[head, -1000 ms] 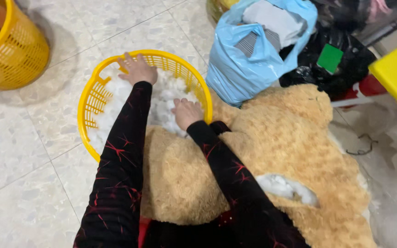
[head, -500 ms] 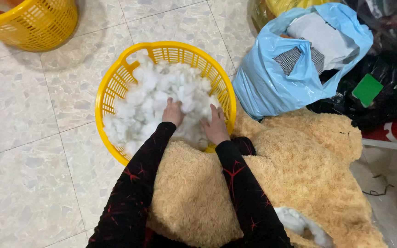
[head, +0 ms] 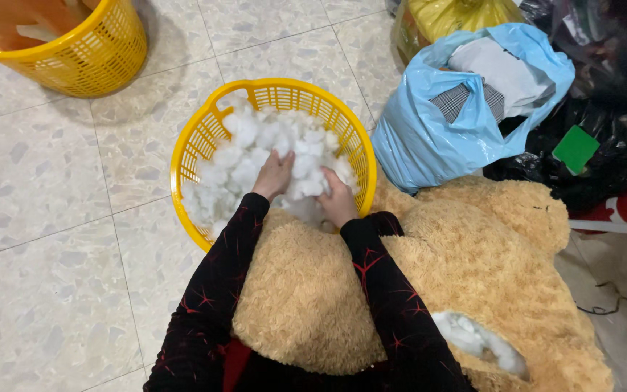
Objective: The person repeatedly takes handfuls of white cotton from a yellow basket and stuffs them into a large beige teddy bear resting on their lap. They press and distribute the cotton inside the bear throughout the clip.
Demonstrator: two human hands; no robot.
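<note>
- The left hand [head: 273, 174] lies palm down in the white stuffing [head: 255, 156], its fingers sunk into the clumps and curled on a tuft of it.
- The right hand [head: 339, 199] is just beside it, at the near edge of the same pile, fingers closed around a clump of stuffing.
- The stuffing fills a round yellow plastic basket [head: 208, 123] with slotted walls, which stands on the pale speckled floor tiles [head: 45, 239].
- Both forearms, in black sleeves [head: 215, 290] with thin red lines, reach over a large tan plush bear skin [head: 473, 268] that lies across the lap and touches the near rim of the basket.
- A gap in the plush at the lower right shows more white filling [head: 473, 337] inside.
- A light blue plastic bag [head: 415, 138] of folded cloth sits just right of the basket, with a black bag [head: 604, 167] beyond it.
- A 2nd yellow basket [head: 81, 51] stands well apart at the upper left.
</note>
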